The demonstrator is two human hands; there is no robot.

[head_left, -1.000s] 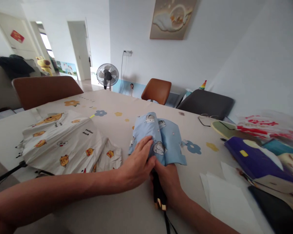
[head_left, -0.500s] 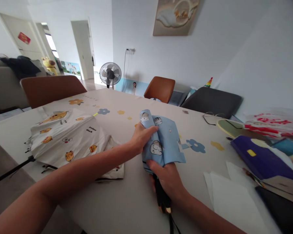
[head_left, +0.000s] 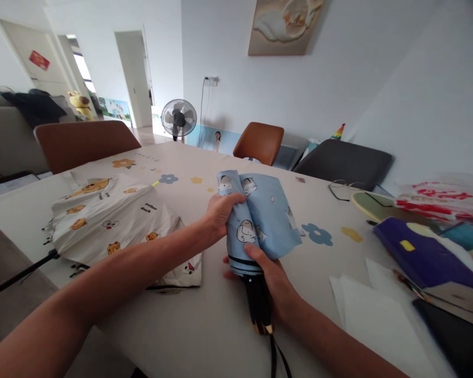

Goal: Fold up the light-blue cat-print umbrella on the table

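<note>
A light blue folding umbrella [head_left: 240, 231] with white cartoon figures is held over the table, its canopy partly wrapped round the shaft. One flap of the blue cloth sticks out to the right. My left hand [head_left: 223, 212] grips the upper left of the rolled canopy, thumb across its front. Lower down, my right hand [head_left: 274, 281] is closed round the canopy's base near the black handle, whose wrist strap hangs down. Some right-hand fingers are hidden behind the umbrella. Left of it lies a loosely collapsed cream umbrella [head_left: 130, 215] with yellow ducks, partly behind my left forearm.
The pale table [head_left: 181, 325] bears flower prints. To the right are white paper sheets [head_left: 372, 315], a purple case [head_left: 418, 257], eyeglasses [head_left: 341, 191], a plastic bag [head_left: 441, 197] and a dark flat item [head_left: 453, 336]. Chairs and a fan [head_left: 178, 118] stand beyond.
The blue umbrella has turned slightly, its top tipping left, and more of the striped base shows. Both hands stay on it; my left hand has shifted a little left and up.
</note>
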